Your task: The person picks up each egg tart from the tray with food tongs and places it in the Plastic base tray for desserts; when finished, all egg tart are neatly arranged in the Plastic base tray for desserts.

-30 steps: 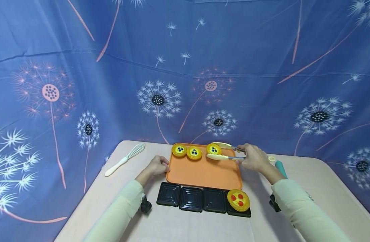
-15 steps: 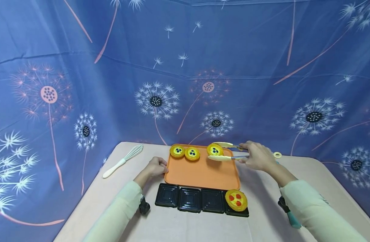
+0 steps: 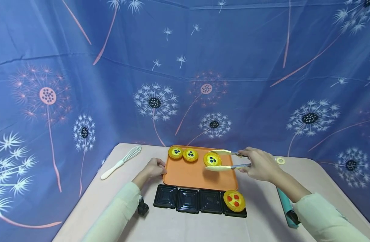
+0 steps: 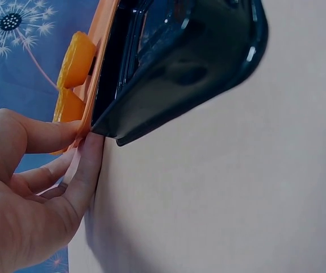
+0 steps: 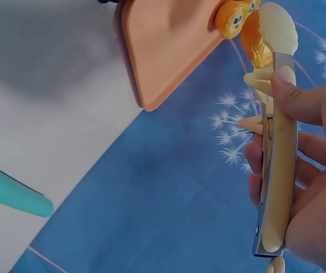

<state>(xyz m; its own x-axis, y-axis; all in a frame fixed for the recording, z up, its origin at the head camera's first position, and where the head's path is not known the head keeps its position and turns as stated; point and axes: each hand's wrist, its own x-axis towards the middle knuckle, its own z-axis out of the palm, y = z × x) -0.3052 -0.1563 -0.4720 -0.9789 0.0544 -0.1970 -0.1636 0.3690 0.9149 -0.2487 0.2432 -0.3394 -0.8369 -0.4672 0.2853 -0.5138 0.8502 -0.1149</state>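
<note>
My right hand (image 3: 259,163) grips a pair of tongs (image 5: 282,170) with cream tips and metal arms. Between the tips is an egg tart (image 3: 212,159) with dark blue dots, held over the right part of the orange tray (image 3: 191,174). My left hand (image 3: 153,168) pinches the tray's left edge, thumb on top and fingers beneath, as the left wrist view shows. Two similar tarts, one at the corner (image 3: 175,152) and one beside it (image 3: 190,155), sit at the tray's back left.
A row of black square trays (image 3: 188,200) lies in front of the orange tray; a red-dotted tart (image 3: 234,201) sits on its right end. Left is a whisk (image 3: 121,162). A teal object (image 3: 286,206) lies under the right forearm, with a cream ring (image 3: 280,160) behind.
The tongs and the tart between them have come nearer to me, away from the tray's back edge. My left hand stays on the tray's edge. The head view has shifted slightly.
</note>
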